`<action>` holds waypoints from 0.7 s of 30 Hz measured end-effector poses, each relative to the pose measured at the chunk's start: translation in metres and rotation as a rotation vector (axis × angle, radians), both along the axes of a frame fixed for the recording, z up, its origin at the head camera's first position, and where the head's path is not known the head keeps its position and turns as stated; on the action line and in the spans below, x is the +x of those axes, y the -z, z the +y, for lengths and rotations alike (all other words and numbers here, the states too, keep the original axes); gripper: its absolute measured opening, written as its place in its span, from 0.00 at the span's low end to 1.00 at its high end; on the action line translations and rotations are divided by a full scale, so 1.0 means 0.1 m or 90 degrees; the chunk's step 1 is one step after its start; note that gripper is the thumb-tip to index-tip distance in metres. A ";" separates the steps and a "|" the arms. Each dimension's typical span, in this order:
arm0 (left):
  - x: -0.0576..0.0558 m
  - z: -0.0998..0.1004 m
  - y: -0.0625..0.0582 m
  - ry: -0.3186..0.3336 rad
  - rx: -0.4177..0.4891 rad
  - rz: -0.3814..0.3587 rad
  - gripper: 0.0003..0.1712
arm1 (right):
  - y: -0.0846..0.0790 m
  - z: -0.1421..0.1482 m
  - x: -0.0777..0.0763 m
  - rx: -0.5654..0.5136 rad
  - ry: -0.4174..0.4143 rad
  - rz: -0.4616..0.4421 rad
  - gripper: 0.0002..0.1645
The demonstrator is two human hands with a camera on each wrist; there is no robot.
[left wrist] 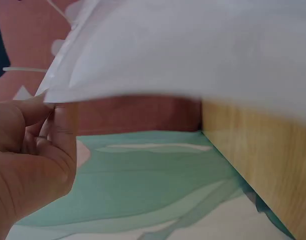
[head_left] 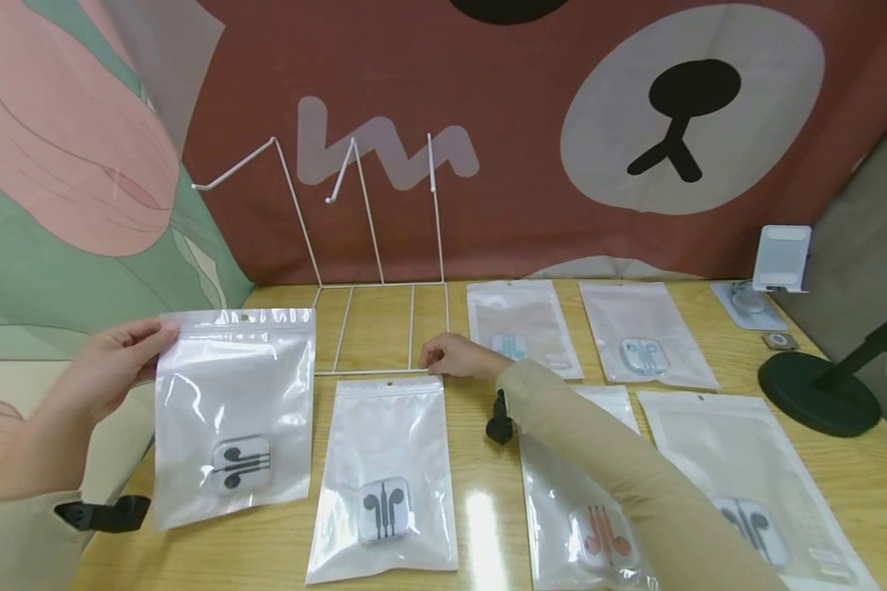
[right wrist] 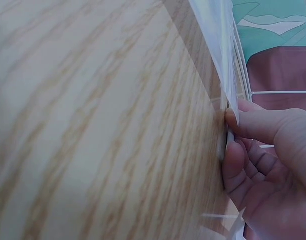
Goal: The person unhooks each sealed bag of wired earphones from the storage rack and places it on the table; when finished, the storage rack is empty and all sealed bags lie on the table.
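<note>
My left hand (head_left: 114, 365) pinches the top left corner of a clear-fronted zip bag (head_left: 229, 377) holding earphones in a small square case. The bag hangs raised at the left; in the left wrist view its white sheet (left wrist: 193, 50) spreads above the hand (left wrist: 35, 155). At the front right corner of a white wire display rack (head_left: 369, 373), my right hand (head_left: 464, 356) grips the wire with curled fingers. Close below those fingers lies another earphone bag (head_left: 388, 427), whose edge overlaps the fingertips in the right wrist view.
The rack's three prongs (head_left: 275, 141) rise at the back. Several more earphone bags lie on the wooden table (head_left: 488, 476) to the right, one (head_left: 584, 492) partly under my right forearm. A phone stand (head_left: 779, 263) and a dark green round base (head_left: 819, 396) stand far right.
</note>
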State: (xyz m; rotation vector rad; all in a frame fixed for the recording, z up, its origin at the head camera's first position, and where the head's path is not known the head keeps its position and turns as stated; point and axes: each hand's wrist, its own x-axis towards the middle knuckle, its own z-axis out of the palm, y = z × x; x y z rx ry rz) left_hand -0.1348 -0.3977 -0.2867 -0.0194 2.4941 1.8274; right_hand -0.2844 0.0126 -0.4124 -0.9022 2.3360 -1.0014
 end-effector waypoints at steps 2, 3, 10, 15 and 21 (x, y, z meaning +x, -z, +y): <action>-0.03 0.00 0.05 0.016 -0.107 -0.031 0.18 | 0.00 -0.01 0.00 0.001 0.000 -0.005 0.06; -0.04 0.01 0.08 0.027 -0.155 -0.049 0.23 | -0.01 -0.01 0.01 0.000 0.001 -0.007 0.06; -0.16 0.02 0.28 0.121 -0.324 -0.135 0.19 | 0.00 -0.02 0.01 0.003 0.003 0.002 0.06; -0.20 0.03 0.39 0.139 -0.401 -0.149 0.10 | 0.01 -0.02 0.00 -0.001 -0.005 0.006 0.06; -0.24 0.00 0.50 0.142 -0.428 -0.198 0.11 | -0.01 -0.01 0.00 -0.001 -0.005 0.011 0.05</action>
